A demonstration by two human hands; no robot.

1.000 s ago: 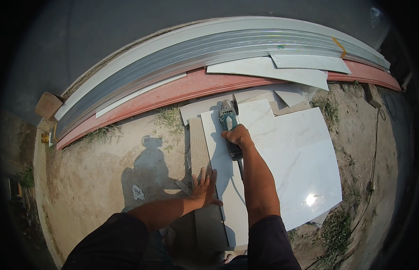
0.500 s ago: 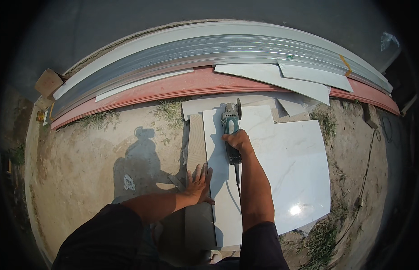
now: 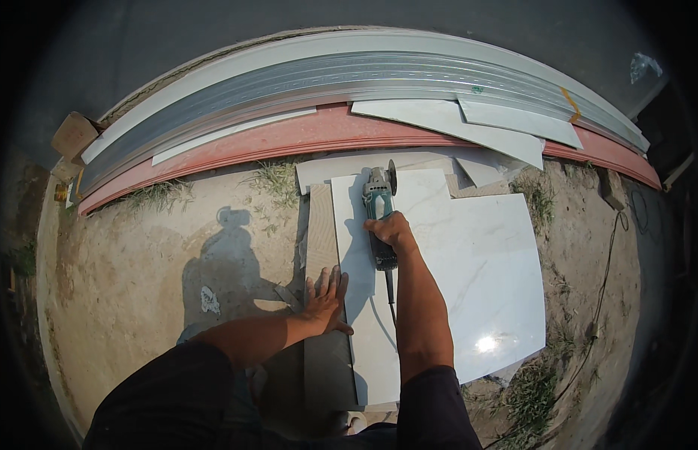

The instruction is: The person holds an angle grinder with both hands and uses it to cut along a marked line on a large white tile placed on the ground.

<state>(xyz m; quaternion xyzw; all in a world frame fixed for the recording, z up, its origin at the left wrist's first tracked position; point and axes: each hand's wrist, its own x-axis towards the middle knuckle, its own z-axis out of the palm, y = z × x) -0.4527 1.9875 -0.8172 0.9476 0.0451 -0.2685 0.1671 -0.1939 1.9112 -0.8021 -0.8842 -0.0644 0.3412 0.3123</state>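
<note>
A white marbled tile [image 3: 480, 270] with a notched top corner lies over beige boards [image 3: 320, 217] with ridged surfaces. My right hand [image 3: 392, 230] grips a green and black angle grinder [image 3: 378, 196] resting over the tile, its disc at the top right and its cable trailing down. My left hand [image 3: 325, 300] is spread with the fingers apart along the tile's left edge, pressing flat on the tile and board there.
Behind lie long red panels [image 3: 266, 135], grey metal channels [image 3: 289, 79] and white offcuts [image 3: 446, 124]. A cardboard piece [image 3: 75, 135] stands at far left. Bare concrete [image 3: 116, 277] with grass tufts surrounds the tile. A cable [image 3: 605, 285] runs along the right.
The view has shifted slightly, so the scene sits a little further left. My hands, the grinder and the tile keep nearly the same places relative to each other.
</note>
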